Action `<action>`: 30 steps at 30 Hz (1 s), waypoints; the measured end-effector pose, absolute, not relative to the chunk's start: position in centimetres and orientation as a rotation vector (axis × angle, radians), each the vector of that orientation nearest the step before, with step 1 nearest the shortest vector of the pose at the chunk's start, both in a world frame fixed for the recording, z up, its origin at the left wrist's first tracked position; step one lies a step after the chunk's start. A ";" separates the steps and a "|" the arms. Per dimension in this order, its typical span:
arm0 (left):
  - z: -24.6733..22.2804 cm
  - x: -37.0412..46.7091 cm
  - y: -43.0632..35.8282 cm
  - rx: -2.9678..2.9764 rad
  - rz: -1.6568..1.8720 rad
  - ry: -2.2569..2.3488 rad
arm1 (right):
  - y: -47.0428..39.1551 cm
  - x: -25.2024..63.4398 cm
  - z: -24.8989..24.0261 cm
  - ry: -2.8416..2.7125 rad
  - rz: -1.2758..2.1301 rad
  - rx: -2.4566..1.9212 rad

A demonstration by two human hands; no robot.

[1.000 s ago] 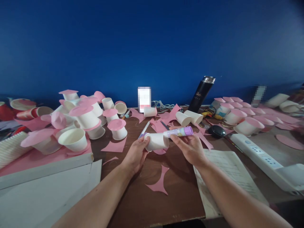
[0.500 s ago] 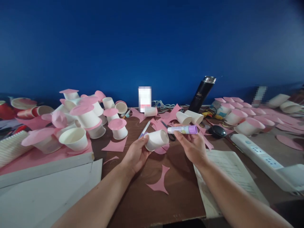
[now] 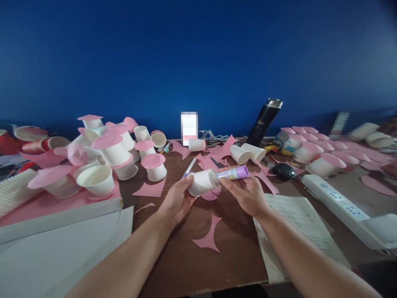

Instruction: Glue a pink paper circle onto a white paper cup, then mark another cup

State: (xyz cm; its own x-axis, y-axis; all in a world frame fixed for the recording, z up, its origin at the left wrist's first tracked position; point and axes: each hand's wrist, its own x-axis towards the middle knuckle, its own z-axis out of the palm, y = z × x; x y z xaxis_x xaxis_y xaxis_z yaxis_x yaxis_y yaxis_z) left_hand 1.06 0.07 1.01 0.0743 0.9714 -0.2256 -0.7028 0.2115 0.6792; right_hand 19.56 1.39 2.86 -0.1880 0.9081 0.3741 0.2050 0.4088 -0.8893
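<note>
My left hand (image 3: 180, 196) is closed around a white paper cup (image 3: 202, 183), which lies sideways with its base end toward the right. In my right hand (image 3: 248, 192) is a glue stick (image 3: 232, 174) with a purple end and a printed label. Its left tip meets the cup's right end. Beneath the cup a pink paper circle (image 3: 212, 194) lies partly hidden on the brown table. Scissors (image 3: 214, 161) rest behind, mostly covered, and a white-and-purple pen (image 3: 189, 167) lies behind my left hand.
Paper cups topped with pink paper (image 3: 111, 151) crowd the left; more capped cups (image 3: 325, 163) stand at the right. A black flask (image 3: 263, 123) leans at the back. A power strip (image 3: 338, 203), mouse (image 3: 283, 171) and written sheet (image 3: 297, 223) lie right. Pink scraps (image 3: 208, 236) are scattered about.
My right hand has moved left with the glue stick, bringing its tip to the end of the cup. My left hand and the cup have barely moved.
</note>
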 end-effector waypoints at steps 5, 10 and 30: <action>1.2 1.1 0.2 0.404 1.342 0.752 | 1.8 19.8 2.5 -1.515 1.027 -0.886; 0.9 0.9 0.3 0.363 1.376 0.765 | 2.0 20.2 2.3 -1.372 0.992 -0.830; 1.0 1.0 0.0 0.441 1.340 0.752 | 1.2 19.7 3.1 -1.730 0.710 -1.024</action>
